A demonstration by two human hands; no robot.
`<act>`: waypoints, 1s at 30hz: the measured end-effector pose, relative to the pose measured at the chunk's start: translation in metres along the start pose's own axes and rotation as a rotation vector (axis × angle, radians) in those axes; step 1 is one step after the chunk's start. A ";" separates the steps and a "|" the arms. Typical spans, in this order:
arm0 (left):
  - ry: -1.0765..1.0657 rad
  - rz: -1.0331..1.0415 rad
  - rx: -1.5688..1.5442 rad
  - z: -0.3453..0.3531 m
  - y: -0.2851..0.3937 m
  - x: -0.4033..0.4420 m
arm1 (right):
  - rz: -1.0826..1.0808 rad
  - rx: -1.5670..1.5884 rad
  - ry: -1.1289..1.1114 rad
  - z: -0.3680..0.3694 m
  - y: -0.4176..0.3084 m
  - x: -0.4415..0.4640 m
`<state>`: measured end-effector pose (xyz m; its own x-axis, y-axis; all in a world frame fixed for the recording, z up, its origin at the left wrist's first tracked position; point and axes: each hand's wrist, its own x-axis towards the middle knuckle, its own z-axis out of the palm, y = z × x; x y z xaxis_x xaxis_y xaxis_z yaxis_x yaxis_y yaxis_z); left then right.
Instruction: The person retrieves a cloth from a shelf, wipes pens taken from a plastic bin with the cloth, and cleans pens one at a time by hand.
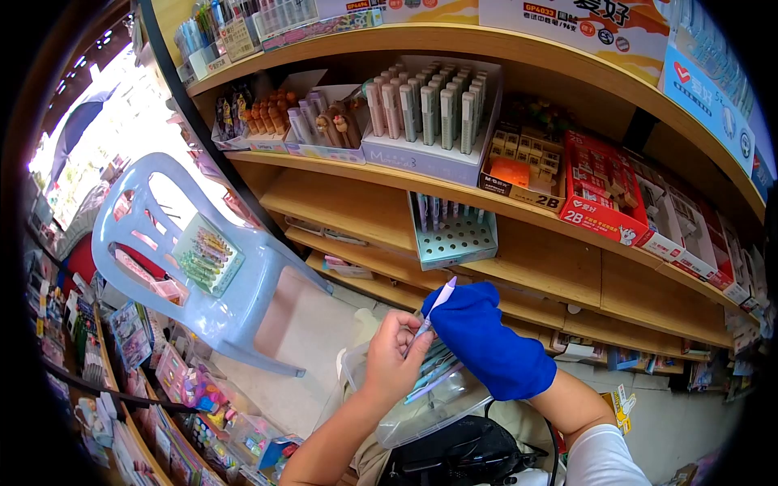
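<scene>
My left hand [395, 350] pinches the lower part of a light purple pen [442, 298], which points up and away. A blue cloth [494, 344] covers my right hand [466, 316] and wrist; its fingers are hidden, and the cloth presses against the pen's side. Below both hands, a clear plastic box [401, 421] rests on my lap with several pastel pens [433, 381] inside. Ahead on the shelf stands a pale green pen display box [458, 253] with rows of holes; pens fill only its back rows.
Wooden shelves [559, 279] span the front, carrying a purple-fronted box of pens [421, 162] and a red box [600, 212] of erasers. At left, a light blue plastic chair [263, 275] holds another pen box [208, 255]. A black bag [454, 454] lies on my lap.
</scene>
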<state>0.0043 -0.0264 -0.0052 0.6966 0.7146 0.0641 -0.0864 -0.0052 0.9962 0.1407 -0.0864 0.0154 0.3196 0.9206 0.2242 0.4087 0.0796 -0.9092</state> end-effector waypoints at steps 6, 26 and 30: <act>0.036 0.105 0.200 -0.001 -0.008 0.001 | -0.168 -0.137 0.022 -0.001 0.012 0.000; -0.015 -0.070 -0.104 0.000 0.005 0.003 | 0.105 0.115 0.012 -0.002 0.016 0.003; -0.010 0.007 -0.009 -0.002 0.000 -0.001 | -0.085 -0.194 0.018 -0.004 0.016 0.005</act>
<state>0.0025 -0.0257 -0.0049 0.7028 0.7078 0.0712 -0.0972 -0.0036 0.9953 0.1522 -0.0821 0.0035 0.2917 0.9067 0.3048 0.5911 0.0796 -0.8027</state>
